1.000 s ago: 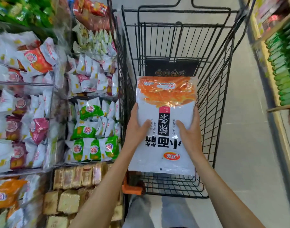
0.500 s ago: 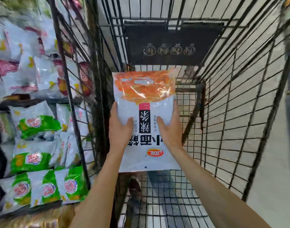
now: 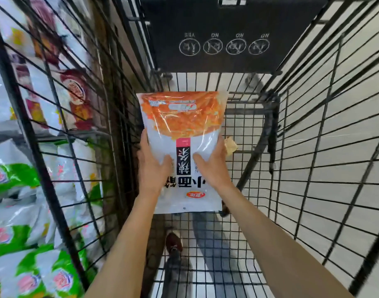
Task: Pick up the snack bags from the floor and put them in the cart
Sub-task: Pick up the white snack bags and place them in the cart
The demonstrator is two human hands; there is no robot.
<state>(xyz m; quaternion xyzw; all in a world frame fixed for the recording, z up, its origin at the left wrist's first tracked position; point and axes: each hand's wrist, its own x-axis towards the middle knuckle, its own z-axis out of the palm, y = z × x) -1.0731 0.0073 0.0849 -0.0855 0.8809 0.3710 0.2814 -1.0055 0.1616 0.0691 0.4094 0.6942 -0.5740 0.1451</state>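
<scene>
A large white snack bag (image 3: 184,130) with an orange picture at its far end and black characters is held flat inside the black wire cart (image 3: 313,147), low over its mesh floor. My left hand (image 3: 151,168) grips the bag's left edge, thumb on top. On the bag's right edge sits my right hand (image 3: 214,166), gripping the same way. Both forearms reach down into the basket from the near end.
A black sign panel (image 3: 216,35) with round icons closes the cart's far end. Shelves of white, green and red snack bags (image 3: 23,190) stand beyond the cart's left wall. Through the mesh floor I see a leg and a shoe (image 3: 173,244). Pale floor lies to the right.
The bag and both hands have gone deeper into the cart, down toward its mesh floor, and my view has leaned further in over the basket.
</scene>
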